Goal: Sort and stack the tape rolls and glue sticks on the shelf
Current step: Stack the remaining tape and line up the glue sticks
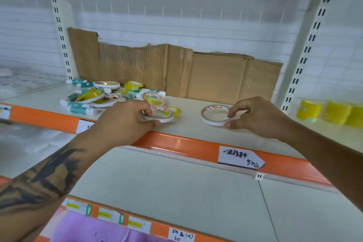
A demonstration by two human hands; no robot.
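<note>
On the white shelf, my left hand pinches a thin white tape roll that lies flat near the front edge. To its right, my right hand pinches a second white tape roll, also flat on the shelf. Behind my left hand lies a jumbled pile of white and yellow tape rolls mixed with white-and-teal glue sticks. A small yellow roll sits just behind the left-hand roll.
Torn brown cardboard lines the back of the shelf. An orange price rail with a handwritten label runs along the front. Yellow tape rolls stand in the bay to the right. A lower shelf lies beneath.
</note>
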